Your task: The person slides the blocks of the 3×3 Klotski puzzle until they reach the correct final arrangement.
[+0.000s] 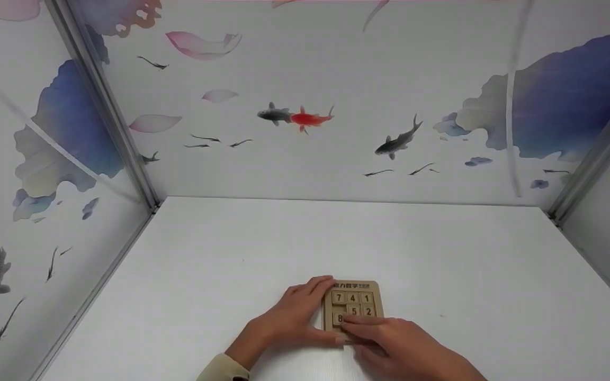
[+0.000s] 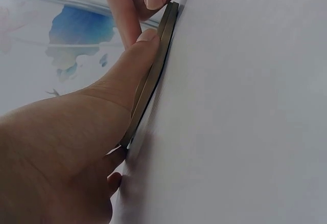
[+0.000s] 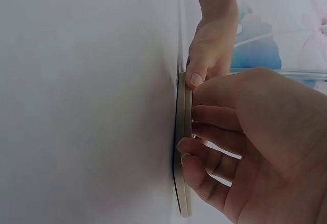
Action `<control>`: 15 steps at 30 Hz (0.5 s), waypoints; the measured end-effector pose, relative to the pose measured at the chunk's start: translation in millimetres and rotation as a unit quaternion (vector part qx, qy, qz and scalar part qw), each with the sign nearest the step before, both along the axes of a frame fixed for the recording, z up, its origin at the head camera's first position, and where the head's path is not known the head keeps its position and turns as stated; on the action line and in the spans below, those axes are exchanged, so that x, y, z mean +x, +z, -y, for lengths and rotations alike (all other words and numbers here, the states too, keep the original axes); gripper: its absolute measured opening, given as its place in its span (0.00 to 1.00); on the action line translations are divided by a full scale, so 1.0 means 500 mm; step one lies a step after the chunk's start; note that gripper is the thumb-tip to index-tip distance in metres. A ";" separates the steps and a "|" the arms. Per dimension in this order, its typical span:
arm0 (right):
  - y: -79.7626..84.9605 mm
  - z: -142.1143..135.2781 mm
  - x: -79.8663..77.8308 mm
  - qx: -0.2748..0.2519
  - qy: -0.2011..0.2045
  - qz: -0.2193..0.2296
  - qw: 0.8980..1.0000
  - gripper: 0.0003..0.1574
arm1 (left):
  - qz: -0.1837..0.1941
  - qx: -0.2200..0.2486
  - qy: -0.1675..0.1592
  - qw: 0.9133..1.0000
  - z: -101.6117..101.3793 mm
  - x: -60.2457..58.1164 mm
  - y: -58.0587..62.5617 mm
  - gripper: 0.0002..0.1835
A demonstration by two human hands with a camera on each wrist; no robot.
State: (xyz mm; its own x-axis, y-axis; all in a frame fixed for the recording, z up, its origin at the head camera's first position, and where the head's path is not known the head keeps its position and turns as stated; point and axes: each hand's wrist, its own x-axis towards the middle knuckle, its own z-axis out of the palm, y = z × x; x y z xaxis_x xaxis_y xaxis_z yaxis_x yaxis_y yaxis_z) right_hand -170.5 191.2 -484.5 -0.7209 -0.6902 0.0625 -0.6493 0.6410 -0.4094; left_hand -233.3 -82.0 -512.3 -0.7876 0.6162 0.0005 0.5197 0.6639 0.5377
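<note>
A wooden sliding number puzzle lies flat on the white table, its tiles showing 7, 4, 1, 5, 2 and 8. My left hand holds it along its left side, fingers at the top corner and thumb at the near edge. Over the lower part is my right hand, its extended fingertips touching the tile area beside the 8 tile. That hand hides the lower right tiles. Seen edge-on in the left wrist view, the puzzle rests under the left thumb. In the right wrist view the right fingers reach over its face.
The white table extends around the puzzle on all sides. Behind it stands a white wall panel painted with fish and petals. Side panels with metal corner posts enclose the left and right.
</note>
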 end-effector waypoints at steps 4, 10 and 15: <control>0.003 -0.002 0.000 -0.003 0.008 0.007 1.000 0.26 | 0.001 -0.003 0.000 1.000 -0.001 -0.001 -0.001 0.65; 0.004 -0.001 0.000 -0.010 0.013 0.007 1.000 0.24 | -0.005 -0.004 -0.003 1.000 -0.001 -0.001 0.000 0.65; 0.004 0.002 -0.002 -0.022 0.022 0.000 1.000 0.22 | -0.010 -0.005 -0.005 1.000 0.000 -0.001 0.000 0.65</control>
State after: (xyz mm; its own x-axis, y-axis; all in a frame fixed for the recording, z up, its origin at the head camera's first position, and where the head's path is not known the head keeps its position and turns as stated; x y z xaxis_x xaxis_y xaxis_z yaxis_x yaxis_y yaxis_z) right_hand -171.5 190.4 -482.4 -0.6900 -0.7177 0.0938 -0.6762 0.5931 -0.4371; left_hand -233.6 -82.0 -512.3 -0.7813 0.6240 0.0100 0.5369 0.6639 0.5205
